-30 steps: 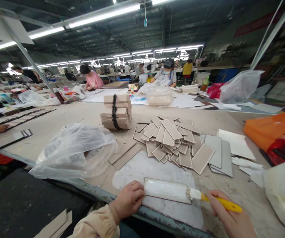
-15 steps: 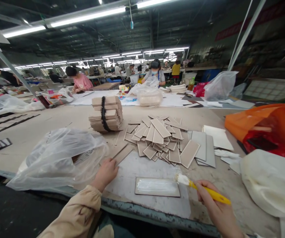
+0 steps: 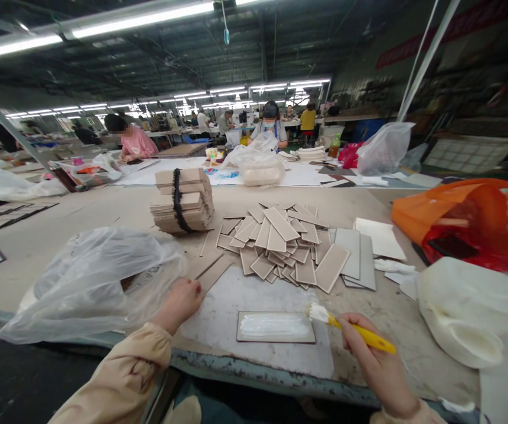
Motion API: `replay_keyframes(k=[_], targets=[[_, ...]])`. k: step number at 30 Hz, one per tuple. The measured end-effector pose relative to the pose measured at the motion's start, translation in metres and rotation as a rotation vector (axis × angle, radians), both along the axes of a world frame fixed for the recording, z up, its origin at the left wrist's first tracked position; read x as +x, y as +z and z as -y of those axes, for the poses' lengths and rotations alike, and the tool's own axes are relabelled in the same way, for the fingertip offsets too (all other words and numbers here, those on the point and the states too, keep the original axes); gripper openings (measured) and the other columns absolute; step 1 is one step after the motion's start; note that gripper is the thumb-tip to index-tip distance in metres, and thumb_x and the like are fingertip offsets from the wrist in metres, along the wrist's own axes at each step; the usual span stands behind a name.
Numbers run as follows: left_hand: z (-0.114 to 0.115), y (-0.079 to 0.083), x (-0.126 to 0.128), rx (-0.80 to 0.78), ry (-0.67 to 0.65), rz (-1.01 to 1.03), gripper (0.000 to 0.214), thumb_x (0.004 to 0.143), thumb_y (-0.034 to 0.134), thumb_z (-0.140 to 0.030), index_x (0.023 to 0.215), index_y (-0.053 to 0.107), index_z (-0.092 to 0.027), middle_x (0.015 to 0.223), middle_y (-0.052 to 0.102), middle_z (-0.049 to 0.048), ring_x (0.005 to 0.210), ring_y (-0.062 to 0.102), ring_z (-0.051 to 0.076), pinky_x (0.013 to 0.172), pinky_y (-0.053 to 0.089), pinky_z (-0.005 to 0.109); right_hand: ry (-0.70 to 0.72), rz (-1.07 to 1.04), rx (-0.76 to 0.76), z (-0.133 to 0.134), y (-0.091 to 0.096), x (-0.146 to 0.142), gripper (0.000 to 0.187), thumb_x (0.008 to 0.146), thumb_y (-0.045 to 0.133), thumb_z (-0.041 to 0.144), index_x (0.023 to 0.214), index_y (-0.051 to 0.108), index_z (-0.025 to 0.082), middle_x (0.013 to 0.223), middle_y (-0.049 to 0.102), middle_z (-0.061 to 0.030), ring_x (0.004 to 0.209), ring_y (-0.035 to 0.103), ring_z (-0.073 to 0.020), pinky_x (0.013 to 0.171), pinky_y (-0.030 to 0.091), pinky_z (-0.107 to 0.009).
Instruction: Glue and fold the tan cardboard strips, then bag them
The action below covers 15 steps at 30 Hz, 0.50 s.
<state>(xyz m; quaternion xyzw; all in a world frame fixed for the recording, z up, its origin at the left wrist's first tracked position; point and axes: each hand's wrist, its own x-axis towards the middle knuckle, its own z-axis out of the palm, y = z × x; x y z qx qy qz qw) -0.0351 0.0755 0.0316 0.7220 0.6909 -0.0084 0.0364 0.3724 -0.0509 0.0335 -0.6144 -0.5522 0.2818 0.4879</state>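
Note:
My right hand (image 3: 371, 350) is closed round the yellow handle of a brush (image 3: 360, 335), its bristles loaded with white paste. The bristle tip is by the right end of a flat rectangular board piece (image 3: 276, 327), streaked with white paste across its top. On the left, my left hand (image 3: 182, 303) has its fingers closed at the near end of a thin cardboard strip (image 3: 215, 275); the thumb side is partly hidden. Both the coated piece and the strip's near end are by a pale, stained sheet (image 3: 218, 315) on the table.
Beyond the sheet lies a loose heap of small beige boards (image 3: 280, 235), with grey boards (image 3: 360, 259) beside it. A strapped board stack (image 3: 183, 200) stands behind. A plastic bag (image 3: 99, 282), a cut white jug (image 3: 461, 306) and an orange bag (image 3: 448, 206) flank the work area.
The view has shifted slightly, so things sit further left. The brush stays by the right end of the coated piece, and the left hand stays at the strip.

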Motion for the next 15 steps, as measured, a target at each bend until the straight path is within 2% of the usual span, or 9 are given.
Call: replay_keyframes(k=[3,7,11,15], targets=[[-0.001,-0.001,-0.002,0.010,0.012,0.027,0.016,0.081,0.055,-0.025,0.089,0.065,-0.014,0.092,0.065,0.0133,0.091,0.062,0.027,0.081,0.044,0.035,0.007,0.012,-0.003,0.000,-0.002,0.001,0.029,0.093,0.051,0.049,0.084,0.059,0.023,0.059,0.050,0.0038,0.053,0.051,-0.0148,0.050,0.042,-0.024],[0.002,-0.002,-0.008,0.054,0.054,0.095,0.027,0.075,0.058,-0.028,0.096,0.062,-0.012,0.096,0.065,0.0122,0.091,0.062,0.025,0.081,0.045,0.033,0.016,0.020,-0.002,0.000,-0.007,0.006,0.029,0.094,0.050,0.048,0.084,0.059,0.023,0.059,0.050,0.0039,0.054,0.051,-0.0149,0.052,0.043,-0.025],[0.011,0.005,-0.012,0.118,0.086,0.168,0.034,0.076,0.056,-0.036,0.100,0.059,-0.013,0.102,0.064,0.0103,0.097,0.061,0.023,0.086,0.046,0.032,0.006,-0.030,-0.004,-0.001,-0.010,0.006,0.027,0.094,0.052,0.048,0.089,0.061,0.023,0.063,0.055,0.0022,0.057,0.054,-0.0162,0.054,0.046,-0.026],[0.026,0.011,-0.009,0.272,-0.010,0.321,0.034,0.078,0.054,-0.045,0.096,0.057,-0.017,0.099,0.063,0.0077,0.096,0.060,0.023,0.087,0.047,0.034,0.007,-0.100,0.075,-0.005,-0.014,0.000,0.025,0.093,0.056,0.045,0.100,0.063,0.022,0.071,0.061,-0.0008,0.058,0.057,-0.0169,0.054,0.049,-0.027]])
